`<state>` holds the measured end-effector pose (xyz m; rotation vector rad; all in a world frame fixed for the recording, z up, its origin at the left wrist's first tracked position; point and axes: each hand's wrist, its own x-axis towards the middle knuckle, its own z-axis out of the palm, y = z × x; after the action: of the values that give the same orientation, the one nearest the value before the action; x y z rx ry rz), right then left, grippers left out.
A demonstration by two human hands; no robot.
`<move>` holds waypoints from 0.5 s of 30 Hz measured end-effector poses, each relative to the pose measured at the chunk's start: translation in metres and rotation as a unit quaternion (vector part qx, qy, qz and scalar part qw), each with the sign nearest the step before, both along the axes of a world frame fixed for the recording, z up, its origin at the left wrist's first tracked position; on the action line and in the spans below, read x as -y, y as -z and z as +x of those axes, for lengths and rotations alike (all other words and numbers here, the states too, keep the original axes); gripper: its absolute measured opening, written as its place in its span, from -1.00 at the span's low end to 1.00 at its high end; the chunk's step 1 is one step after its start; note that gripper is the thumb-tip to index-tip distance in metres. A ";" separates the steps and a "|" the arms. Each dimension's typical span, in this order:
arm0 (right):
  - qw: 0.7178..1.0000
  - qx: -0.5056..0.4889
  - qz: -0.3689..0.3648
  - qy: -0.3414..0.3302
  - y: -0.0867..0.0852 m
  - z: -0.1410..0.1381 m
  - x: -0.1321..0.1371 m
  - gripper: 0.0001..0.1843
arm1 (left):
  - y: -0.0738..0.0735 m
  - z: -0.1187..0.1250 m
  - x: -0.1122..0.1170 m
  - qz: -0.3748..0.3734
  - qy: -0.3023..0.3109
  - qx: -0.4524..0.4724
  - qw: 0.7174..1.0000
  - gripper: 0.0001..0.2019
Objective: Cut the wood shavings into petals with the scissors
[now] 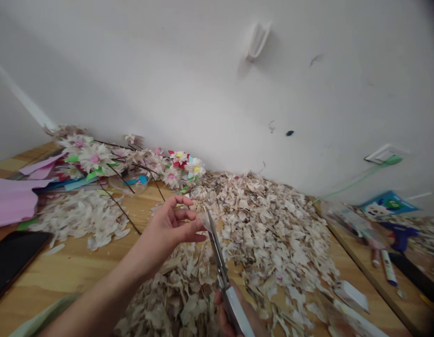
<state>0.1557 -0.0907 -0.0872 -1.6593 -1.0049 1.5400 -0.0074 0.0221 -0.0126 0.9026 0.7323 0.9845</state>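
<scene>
My left hand (174, 222) is near the middle of the view, thumb and fingers pinching a small pale, thin petal-like piece (204, 221). Against that piece lie the blades of a pair of scissors (217, 250), pointing up and away from me. Low in the view, my right hand (225, 313) is wrapped round the handles of the scissors, partly hidden by them. Beneath and beyond both hands spread heaps of dry, whitish-brown scraps (266, 224). A nearer pile of larger dry pieces (174, 295) lies below my left wrist.
Handmade flowers on dark stems (97, 159) lie at the back left. A pile of pale petals (83, 217), pink sheets (13, 201) and a black phone (16, 257) are at left. On the right are a blue glue gun (401, 234), a marker (388, 267) and a white charger (350, 295).
</scene>
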 end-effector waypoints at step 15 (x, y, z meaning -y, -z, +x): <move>0.995 0.072 0.071 -0.012 0.005 0.002 0.008 -0.74 | -0.001 0.002 0.003 -0.023 -0.042 0.012 0.999 -0.57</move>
<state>0.1576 -0.0982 -0.0924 -1.6817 -1.1863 1.3465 -0.0051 0.0192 -0.0112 0.8243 0.7754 1.0471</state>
